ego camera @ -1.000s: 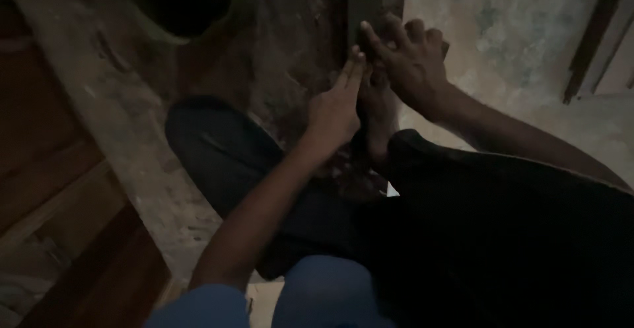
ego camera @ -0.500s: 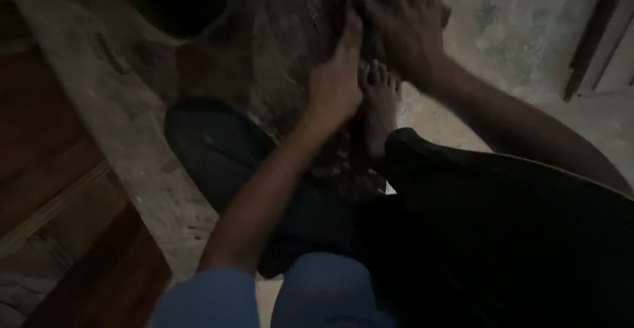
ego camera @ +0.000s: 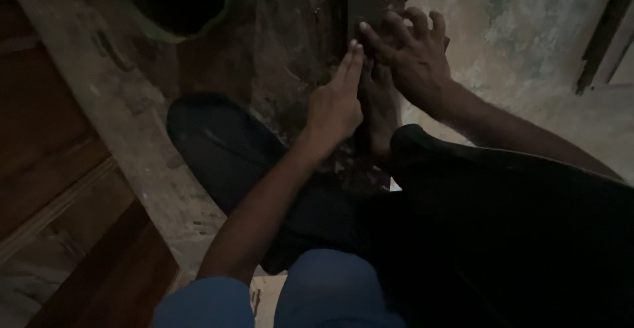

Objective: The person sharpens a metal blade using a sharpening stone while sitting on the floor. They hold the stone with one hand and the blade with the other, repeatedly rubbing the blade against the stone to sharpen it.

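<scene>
Both hands flat on that dark upright strip (ego camera: pixel 364 1), nothing actually gripped

Your left hand (ego camera: pixel 337 100) and right hand (ego camera: pixel 409 54) just press open-fingered; it could slip onto your bare foot (ego camera: pixel 382 113) below.

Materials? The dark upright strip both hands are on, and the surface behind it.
Upright strip: looks like dark weathered wood or board, matte; too dim to be sure. Left hand and right hand press on it. Surface behind: probably plaster or cement, mottled pale and greenish, rough and stained.
</scene>
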